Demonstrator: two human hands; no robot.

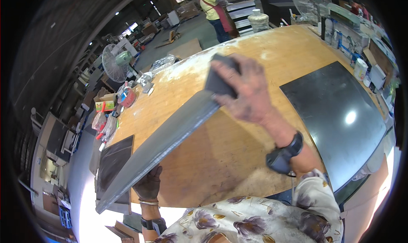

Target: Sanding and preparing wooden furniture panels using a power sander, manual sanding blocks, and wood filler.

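A long grey panel (pixel 159 143) is tilted up on edge above the table, its far end near the table's middle and its near end at the lower left. My left hand (pixel 148 184), in a dark glove, grips it from beneath near the lower end; some fingers are hidden behind the panel. Bare and slightly blurred, my right hand (pixel 248 88) is closed around a dark grey sanding block (pixel 222 76) at the panel's far end. The block appears to touch the panel's upper corner.
A wooden table (pixel 250 158) dusted white lies below. A glossy black panel (pixel 340 115) rests at right, a dark panel (pixel 114 166) at left. Tubs and tools (pixel 108 111) line the left edge; bottles (pixel 335 36) the right. A fan (pixel 117 62) and another person (pixel 216 13) stand beyond.
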